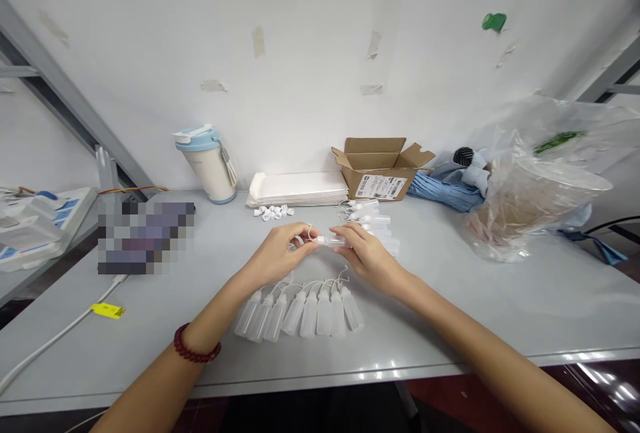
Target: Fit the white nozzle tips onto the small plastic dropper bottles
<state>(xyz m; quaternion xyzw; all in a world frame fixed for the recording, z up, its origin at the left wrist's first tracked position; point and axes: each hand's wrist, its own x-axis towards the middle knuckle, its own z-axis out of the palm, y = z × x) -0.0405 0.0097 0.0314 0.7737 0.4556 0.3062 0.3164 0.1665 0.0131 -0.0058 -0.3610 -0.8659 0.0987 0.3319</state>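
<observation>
A small clear squeeze bottle (334,242) lies sideways between my two hands, above the middle of the table. My right hand (370,256) grips its body with the fingertips. At its other end, my left hand (283,250) pinches near the white cap (319,240), where a thin white tube curves up. Closer to me, a row of similar bottles (310,313) lies flat, their bent tubes pointing away. More such bottles (376,220) lie behind my right hand, partly covered by it. Several small white caps (274,213) sit in a loose cluster beyond my left hand.
Along the wall stand a cream tumbler (213,170), a stack of white sleeves (300,188) and an open cardboard box (380,170). At right are a blue folded umbrella (445,192) and a plastic bag (525,200). A pixelated phone-like object (150,240) and white cable (60,336) lie left.
</observation>
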